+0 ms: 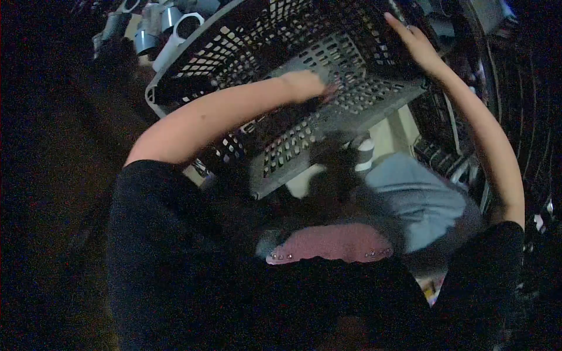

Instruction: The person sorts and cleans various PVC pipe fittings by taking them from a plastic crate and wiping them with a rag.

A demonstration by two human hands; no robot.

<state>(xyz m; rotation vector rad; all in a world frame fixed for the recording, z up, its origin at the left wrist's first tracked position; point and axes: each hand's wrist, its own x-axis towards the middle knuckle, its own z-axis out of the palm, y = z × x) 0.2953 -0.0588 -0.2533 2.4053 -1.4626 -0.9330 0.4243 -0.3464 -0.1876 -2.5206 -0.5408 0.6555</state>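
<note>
A dark grey plastic basket point(351, 120) with slotted walls is tilted in front of me, its opening toward me. My left hand point(304, 86) reaches across the inside of the basket. Its fingers are smeared by motion, and whether they hold anything cannot be made out. At the basket's right side my right hand point(420, 48) grips the rim, with one finger stretched along the inside and the others mostly hidden behind the edge.
Several grey and white pipe-like rings point(188, 26) lie beyond the basket at upper left. Below it are a white cup-like cylinder point(364, 155) and my grey-clad leg point(410, 196). A dark rack-like structure point(445, 128) stands at right. The left side is very dark.
</note>
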